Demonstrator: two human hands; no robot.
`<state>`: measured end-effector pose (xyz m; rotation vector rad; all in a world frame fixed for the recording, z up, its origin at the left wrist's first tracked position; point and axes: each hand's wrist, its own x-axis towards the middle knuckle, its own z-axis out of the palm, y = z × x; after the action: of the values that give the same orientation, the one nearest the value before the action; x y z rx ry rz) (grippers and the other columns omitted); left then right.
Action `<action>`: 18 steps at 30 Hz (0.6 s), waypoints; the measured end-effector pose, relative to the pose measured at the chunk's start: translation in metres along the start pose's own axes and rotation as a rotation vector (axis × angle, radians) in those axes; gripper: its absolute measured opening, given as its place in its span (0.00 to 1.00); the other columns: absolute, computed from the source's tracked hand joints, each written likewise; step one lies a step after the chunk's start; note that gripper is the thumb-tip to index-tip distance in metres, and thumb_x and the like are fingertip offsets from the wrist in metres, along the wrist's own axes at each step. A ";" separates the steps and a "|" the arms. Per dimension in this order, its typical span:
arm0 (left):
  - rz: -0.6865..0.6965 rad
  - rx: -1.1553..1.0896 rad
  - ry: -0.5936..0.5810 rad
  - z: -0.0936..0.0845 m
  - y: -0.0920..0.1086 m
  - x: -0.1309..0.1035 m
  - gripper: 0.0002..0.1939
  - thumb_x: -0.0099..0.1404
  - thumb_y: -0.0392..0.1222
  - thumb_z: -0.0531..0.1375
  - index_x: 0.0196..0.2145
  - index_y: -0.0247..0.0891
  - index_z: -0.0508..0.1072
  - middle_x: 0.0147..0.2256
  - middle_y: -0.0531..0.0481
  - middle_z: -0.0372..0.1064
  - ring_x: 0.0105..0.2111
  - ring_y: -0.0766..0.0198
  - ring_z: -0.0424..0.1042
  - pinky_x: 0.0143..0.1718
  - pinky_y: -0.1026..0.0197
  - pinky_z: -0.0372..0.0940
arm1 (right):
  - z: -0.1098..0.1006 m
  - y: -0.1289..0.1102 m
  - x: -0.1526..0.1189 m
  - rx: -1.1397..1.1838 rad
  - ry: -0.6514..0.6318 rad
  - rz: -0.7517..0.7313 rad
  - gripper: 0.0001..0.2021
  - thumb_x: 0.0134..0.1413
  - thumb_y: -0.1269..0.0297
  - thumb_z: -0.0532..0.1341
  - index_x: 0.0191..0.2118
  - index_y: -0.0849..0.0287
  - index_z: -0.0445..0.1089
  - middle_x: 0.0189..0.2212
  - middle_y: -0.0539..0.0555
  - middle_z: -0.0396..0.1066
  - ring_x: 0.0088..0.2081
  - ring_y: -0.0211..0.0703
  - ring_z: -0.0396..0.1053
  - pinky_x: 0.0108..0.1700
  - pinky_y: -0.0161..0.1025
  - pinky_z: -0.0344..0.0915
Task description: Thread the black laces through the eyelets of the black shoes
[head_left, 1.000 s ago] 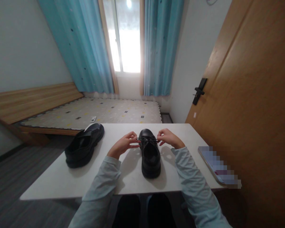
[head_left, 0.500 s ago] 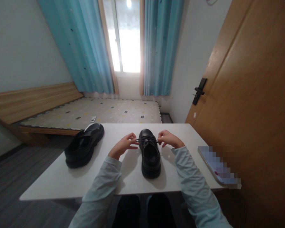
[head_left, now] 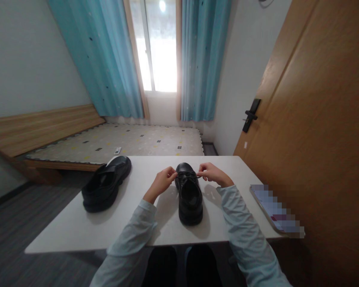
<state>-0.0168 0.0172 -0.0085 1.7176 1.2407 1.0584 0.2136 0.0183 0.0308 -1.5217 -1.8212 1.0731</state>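
A black lace-up shoe (head_left: 190, 213) stands on the white table (head_left: 131, 227) between my hands, toe pointing away from me. My left hand (head_left: 164, 180) is closed at the shoe's left side, its fingertips pinching a shoelace close to the upper. On the other side my right hand (head_left: 212, 173) pinches the black shoelace (head_left: 199, 175), which stretches a short way out from the shoe. Dark laces cross over the tongue; their exact knot or loop is too small to make out. A second black shoe (head_left: 103, 189), with a strap across it, sits at the table's left edge.
A flat, partly blurred-out booklet-like item (head_left: 275, 211) lies along the table's right edge. Close on the right is a wooden door (head_left: 311, 119). Behind the table stands a bed (head_left: 149, 137) with a small white object (head_left: 117, 150) on it.
My left hand has moved right, closer to the shoe, and its spread fingers have drawn together. The right hand has shifted slightly left. The laces are less stretched out to the sides.
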 end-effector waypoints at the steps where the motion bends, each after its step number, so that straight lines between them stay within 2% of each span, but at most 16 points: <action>1: 0.022 0.012 0.021 0.000 0.001 0.000 0.08 0.55 0.45 0.61 0.26 0.38 0.70 0.24 0.51 0.66 0.25 0.64 0.66 0.25 0.65 0.63 | 0.000 0.000 0.000 0.014 0.016 -0.007 0.05 0.42 0.74 0.61 0.22 0.61 0.63 0.11 0.43 0.59 0.15 0.28 0.56 0.16 0.26 0.47; 6: 0.146 0.049 0.106 0.002 0.010 -0.003 0.08 0.57 0.45 0.60 0.33 0.39 0.71 0.30 0.50 0.66 0.29 0.64 0.66 0.29 0.64 0.62 | -0.001 -0.001 -0.002 0.080 0.075 -0.088 0.02 0.44 0.70 0.61 0.26 0.61 0.66 0.19 0.46 0.64 0.18 0.30 0.59 0.16 0.27 0.50; 9: 0.244 0.102 0.106 0.003 0.016 -0.007 0.13 0.60 0.47 0.60 0.41 0.39 0.69 0.35 0.49 0.65 0.31 0.65 0.65 0.30 0.64 0.62 | -0.001 -0.004 -0.002 0.103 0.152 -0.211 0.06 0.45 0.65 0.62 0.27 0.62 0.66 0.23 0.48 0.65 0.21 0.31 0.61 0.19 0.28 0.54; 11: 0.316 0.175 0.104 0.003 0.020 -0.009 0.14 0.60 0.48 0.60 0.42 0.39 0.70 0.36 0.48 0.63 0.33 0.64 0.65 0.33 0.63 0.62 | 0.001 -0.007 -0.003 0.076 0.166 -0.302 0.09 0.45 0.61 0.63 0.27 0.62 0.67 0.24 0.49 0.66 0.24 0.32 0.62 0.23 0.29 0.57; 15: 0.427 0.337 0.191 0.004 0.024 -0.013 0.13 0.57 0.51 0.63 0.37 0.41 0.75 0.37 0.47 0.60 0.41 0.58 0.62 0.45 0.57 0.60 | 0.007 -0.013 -0.006 -0.026 0.051 -0.400 0.12 0.46 0.57 0.65 0.29 0.62 0.70 0.24 0.50 0.68 0.25 0.34 0.62 0.29 0.32 0.60; 18: 0.472 0.381 0.156 0.006 0.023 -0.013 0.11 0.56 0.51 0.63 0.34 0.42 0.77 0.36 0.47 0.60 0.42 0.57 0.61 0.46 0.56 0.59 | 0.013 -0.016 -0.007 -0.105 -0.011 -0.394 0.12 0.46 0.57 0.66 0.29 0.63 0.72 0.24 0.50 0.69 0.25 0.34 0.62 0.28 0.32 0.58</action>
<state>-0.0060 -0.0021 0.0075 2.3377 1.2189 1.3068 0.1963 0.0076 0.0374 -1.1429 -2.0993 0.8079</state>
